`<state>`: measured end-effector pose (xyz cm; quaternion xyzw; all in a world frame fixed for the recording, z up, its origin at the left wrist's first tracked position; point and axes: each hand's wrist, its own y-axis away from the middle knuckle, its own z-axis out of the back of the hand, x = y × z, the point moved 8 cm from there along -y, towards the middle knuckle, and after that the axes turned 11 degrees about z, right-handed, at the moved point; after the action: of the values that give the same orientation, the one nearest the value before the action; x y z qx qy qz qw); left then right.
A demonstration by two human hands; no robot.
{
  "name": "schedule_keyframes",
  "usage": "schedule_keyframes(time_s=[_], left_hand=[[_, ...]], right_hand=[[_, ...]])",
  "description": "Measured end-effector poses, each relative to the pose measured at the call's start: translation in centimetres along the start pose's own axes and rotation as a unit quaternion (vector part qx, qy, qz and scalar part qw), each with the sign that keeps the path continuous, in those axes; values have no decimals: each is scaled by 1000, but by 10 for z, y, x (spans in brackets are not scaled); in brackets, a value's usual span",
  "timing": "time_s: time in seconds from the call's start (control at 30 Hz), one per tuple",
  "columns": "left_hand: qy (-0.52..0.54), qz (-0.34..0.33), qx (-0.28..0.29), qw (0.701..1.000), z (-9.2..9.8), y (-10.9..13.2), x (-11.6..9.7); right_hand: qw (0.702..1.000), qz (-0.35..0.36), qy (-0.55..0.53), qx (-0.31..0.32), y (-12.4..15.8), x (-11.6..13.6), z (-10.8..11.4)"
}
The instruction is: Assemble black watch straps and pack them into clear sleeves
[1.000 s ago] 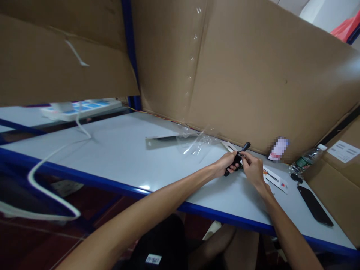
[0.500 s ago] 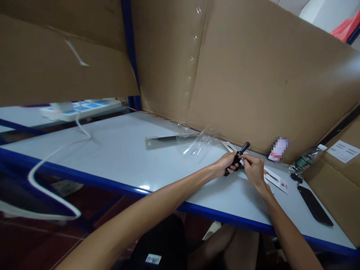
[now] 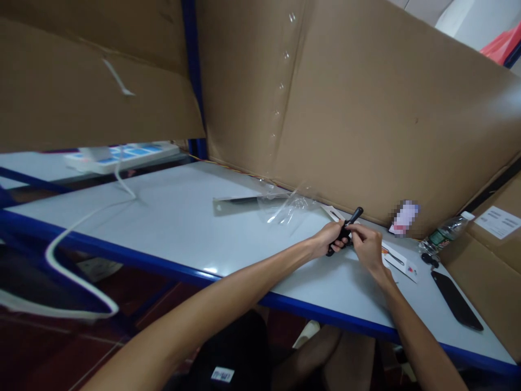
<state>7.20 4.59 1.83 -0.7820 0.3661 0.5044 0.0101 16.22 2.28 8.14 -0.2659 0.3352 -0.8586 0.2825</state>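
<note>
My left hand [image 3: 330,238] is wrapped round a black rod-like tool [image 3: 355,215], which slants up to the right above the table. At the tool's middle, the fingertips of my right hand [image 3: 367,244] are pinched together; whatever they grip is too small to make out. Behind and beside my hands lie white cards, one of them a printed card [image 3: 401,263] with an orange and black item on it. Clear plastic packaging [image 3: 287,206] lies to the left of my hands, over a flat dark strip [image 3: 240,200].
A water bottle [image 3: 445,232], small black round items [image 3: 429,259] and a black phone [image 3: 456,300] are at the right of the table [image 3: 171,217]. Cardboard walls [image 3: 350,108] rise behind. A white cable [image 3: 73,217] hangs over the left edge near a power strip [image 3: 130,157].
The whole view has shifted slightly, so the background sits a little further right. Both hands keep nearly the same hold on the tool.
</note>
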Motion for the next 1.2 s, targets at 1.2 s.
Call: schedule_keyframes(time_s=[1.2], left_hand=[[11,38,3,999,0,-2,5]], right_hand=[[1000,-17,6,21,1,-7,-4]])
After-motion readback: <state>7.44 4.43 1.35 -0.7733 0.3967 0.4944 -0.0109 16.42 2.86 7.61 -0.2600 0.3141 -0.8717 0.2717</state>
